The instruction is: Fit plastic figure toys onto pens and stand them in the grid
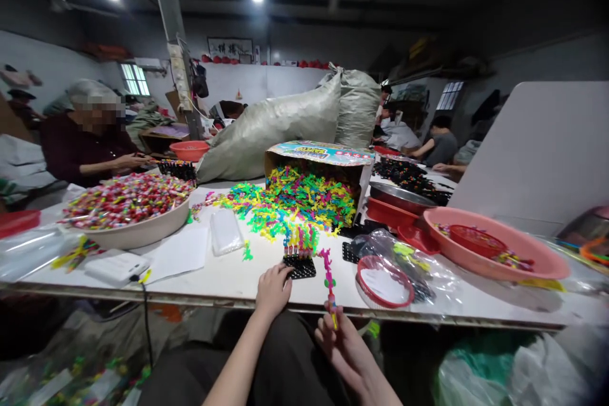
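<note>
My left hand [275, 290] lies at the near table edge, its fingers closed on the left side of a black rack with holes [301, 268]. Several small toy sticks topped with coloured plastic figures [301, 240] stand upright in the rack's back part. Between the thumb and fingers of my right hand [337, 330] is a toy stick [330, 292], held upright just right of the rack. It has a pink figure on top, a green piece midway and a yellow lower end. Behind the rack, loose coloured plastic figures [311, 193] spill from a tipped cardboard box [328, 151].
At left stands a wide basin [133, 238] heaped with small wrapped pieces. To the right are a red-rimmed round container [384, 304], clear plastic bags [435, 263] and a pink basin [537, 266]. A large sack [280, 120] lies behind. A co-worker [90, 139] sits across at left.
</note>
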### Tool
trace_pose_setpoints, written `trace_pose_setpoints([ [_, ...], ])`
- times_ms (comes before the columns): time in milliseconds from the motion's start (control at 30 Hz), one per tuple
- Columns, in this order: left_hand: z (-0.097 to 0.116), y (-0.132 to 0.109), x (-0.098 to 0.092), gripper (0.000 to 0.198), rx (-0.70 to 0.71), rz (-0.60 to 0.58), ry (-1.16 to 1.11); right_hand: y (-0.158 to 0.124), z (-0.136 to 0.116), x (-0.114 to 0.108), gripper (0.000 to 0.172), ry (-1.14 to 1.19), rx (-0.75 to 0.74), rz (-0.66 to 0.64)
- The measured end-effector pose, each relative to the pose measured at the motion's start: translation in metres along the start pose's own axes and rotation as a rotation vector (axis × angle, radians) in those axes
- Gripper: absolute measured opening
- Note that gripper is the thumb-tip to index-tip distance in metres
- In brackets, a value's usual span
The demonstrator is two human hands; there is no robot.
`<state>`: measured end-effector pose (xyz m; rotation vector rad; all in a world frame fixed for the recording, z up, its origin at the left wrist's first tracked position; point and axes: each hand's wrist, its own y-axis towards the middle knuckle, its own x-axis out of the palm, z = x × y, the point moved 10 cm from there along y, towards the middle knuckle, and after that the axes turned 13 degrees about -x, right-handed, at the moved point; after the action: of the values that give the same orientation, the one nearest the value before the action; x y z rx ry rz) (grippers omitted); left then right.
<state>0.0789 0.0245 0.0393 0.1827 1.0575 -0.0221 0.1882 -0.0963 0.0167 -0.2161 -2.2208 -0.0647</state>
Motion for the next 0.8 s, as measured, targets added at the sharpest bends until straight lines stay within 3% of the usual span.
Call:
trace_pose_setpoints([
  [200,0.007,-0.006,-0.002,0.033,0.145,-0.053,-0.159,0.024,-0.013,0.014,0.033,-0.320,-0.036,-0.157],
  [367,0.009,-0.008,-0.006,0.030,0.151,-0.096,-0.193,0.055,-0.031,0.014,0.033,-0.771,-0.238,-0.168],
  [467,0.011,-0.010,-0.004,0.029,0.185,-0.145,-0.194,0.066,-0.037,0.008,0.032,-0.938,-0.354,-0.125],
  [600,0.009,-0.013,0.000,0.029,0.222,-0.200,-0.188,0.077,-0.042,-0.007,0.032,-0.996,-0.492,0.017],
  [700,-0.004,-0.005,-0.002,0.035,0.104,-0.120,-0.192,0.085,-0.046,-0.015,0.033,-1.003,-0.609,0.154],
  [800,-0.016,0.006,0.000,0.046,-0.057,-0.028,-0.146,0.092,-0.046,-0.009,0.031,-1.004,-0.705,0.201],
])
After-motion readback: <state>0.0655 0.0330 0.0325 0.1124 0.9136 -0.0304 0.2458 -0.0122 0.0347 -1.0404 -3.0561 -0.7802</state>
